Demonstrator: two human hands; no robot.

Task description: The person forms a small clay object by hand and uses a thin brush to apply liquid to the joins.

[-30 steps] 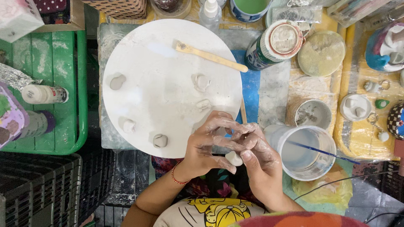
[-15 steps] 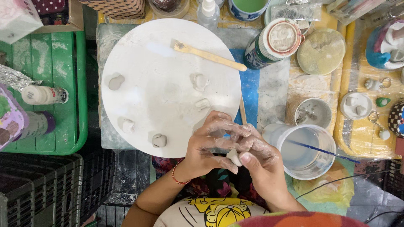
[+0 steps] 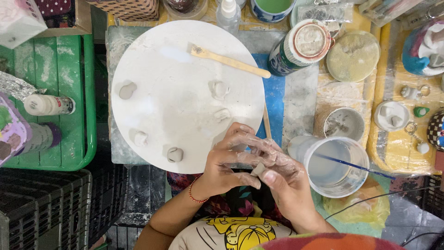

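Observation:
My left hand (image 3: pixel 227 163) and my right hand (image 3: pixel 283 178) meet just below the near rim of a round white board (image 3: pixel 180 106). Both are smeared with grey clay and pinch one small clay lump (image 3: pixel 257 169) between the fingertips. Several small shaped clay pieces lie on the board, among them one at its left (image 3: pixel 126 90), one near its front edge (image 3: pixel 175 154) and one right of centre (image 3: pixel 219 89). A flat wooden tool (image 3: pixel 229 60) lies across the board's far right side.
A clear cup of cloudy water (image 3: pixel 333 165) with a thin blue stick stands right of my hands. A small grey bowl (image 3: pixel 343 123), a lidded jar (image 3: pixel 300 48) and a round pad (image 3: pixel 353 56) are beyond. A green tray (image 3: pixel 85 97) with paint bottles lies left.
My hands have stayed in place while the fingers work the clay lump, turning and pressing it slightly. Nothing else has moved.

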